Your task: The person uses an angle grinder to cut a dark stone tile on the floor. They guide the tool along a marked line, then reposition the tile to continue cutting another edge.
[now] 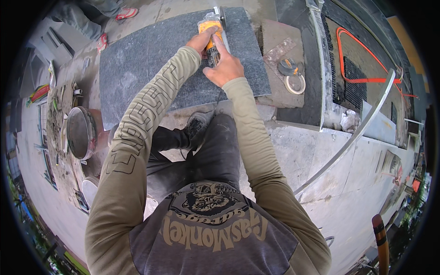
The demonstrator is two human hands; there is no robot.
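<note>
A yellow and black angle grinder (210,28) lies over the far right part of a dark grey stone slab (151,59), its disc (223,19) on the right side of its head. My left hand (201,42) is closed round the yellow front of the grinder. Farther back, my right hand (225,66) grips the dark rear of its body. A pale line runs along the slab near the disc. Whether the disc touches the stone I cannot tell. A thin cord hangs from the grinder toward my shoe (198,126).
Right of the slab, a roll of tape (295,85) and a round grey and orange thing (288,67) lie on a board (291,41). A bucket (81,133) stands at left. An orange hose (341,55) and a long metal strip (348,142) are at right. Another person's legs (80,20) show at far left.
</note>
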